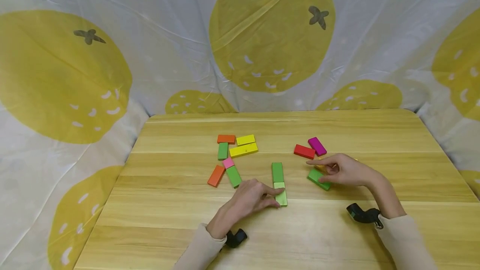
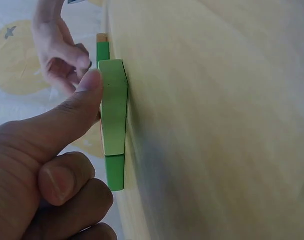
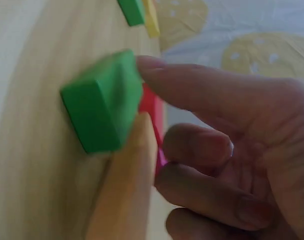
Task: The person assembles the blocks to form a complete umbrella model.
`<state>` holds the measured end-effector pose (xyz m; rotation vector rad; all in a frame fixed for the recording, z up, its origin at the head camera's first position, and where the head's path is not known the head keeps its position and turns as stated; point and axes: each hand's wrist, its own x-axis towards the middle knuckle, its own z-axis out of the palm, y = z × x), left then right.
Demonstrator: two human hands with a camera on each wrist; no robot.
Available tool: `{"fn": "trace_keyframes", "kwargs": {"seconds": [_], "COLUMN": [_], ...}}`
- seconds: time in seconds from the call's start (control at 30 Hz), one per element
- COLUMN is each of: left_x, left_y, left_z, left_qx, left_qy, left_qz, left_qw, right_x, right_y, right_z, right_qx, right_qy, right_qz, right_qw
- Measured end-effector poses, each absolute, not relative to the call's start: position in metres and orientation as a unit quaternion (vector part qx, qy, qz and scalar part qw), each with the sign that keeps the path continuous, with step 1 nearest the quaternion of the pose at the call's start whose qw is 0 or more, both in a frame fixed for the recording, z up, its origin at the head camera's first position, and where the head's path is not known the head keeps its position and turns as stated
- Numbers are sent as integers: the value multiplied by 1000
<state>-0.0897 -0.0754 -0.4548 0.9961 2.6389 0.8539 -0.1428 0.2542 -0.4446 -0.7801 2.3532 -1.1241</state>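
Observation:
My left hand is at a light green block, which lies end to end with a green block. It pinches the light green one between thumb and index finger; in the left wrist view the thumb meets that block's edge, and the index finger is hidden. Over on the right, my right hand hovers low above another green block. Its index finger points left, while a fingertip touches or nearly touches this block. An orange-yellow block lies beside it, mostly covered by the hand in the head view.
Behind the right hand lie a red block and a magenta block. Left of centre are yellow blocks, orange blocks, a pink block and more green blocks. A patterned curtain borders the wooden table.

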Motion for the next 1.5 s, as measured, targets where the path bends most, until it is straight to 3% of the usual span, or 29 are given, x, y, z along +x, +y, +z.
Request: {"fn": "trace_keyframes", "kwargs": {"seconds": [0.27, 0.73, 1.03, 1.5], "left_x": [-91, -94, -96, -98], "left_y": [-79, -83, -85, -85], "left_z": [-454, -455, -456, -456], "left_qx": [337, 328, 330, 330], "left_qy": [890, 887, 886, 889], "left_qz": [291, 309, 309, 303], "left_qw": [104, 101, 103, 97], "right_x": [-144, -143, -143, -117], "right_y": [266, 244, 242, 222], "right_z": [-441, -449, -451, -459], "right_qx": [-302, -273, -274, -232], "right_qy": [809, 872, 870, 902], "right_qz": [-422, -366, -369, -346], "right_qw": [278, 178, 176, 110]}}
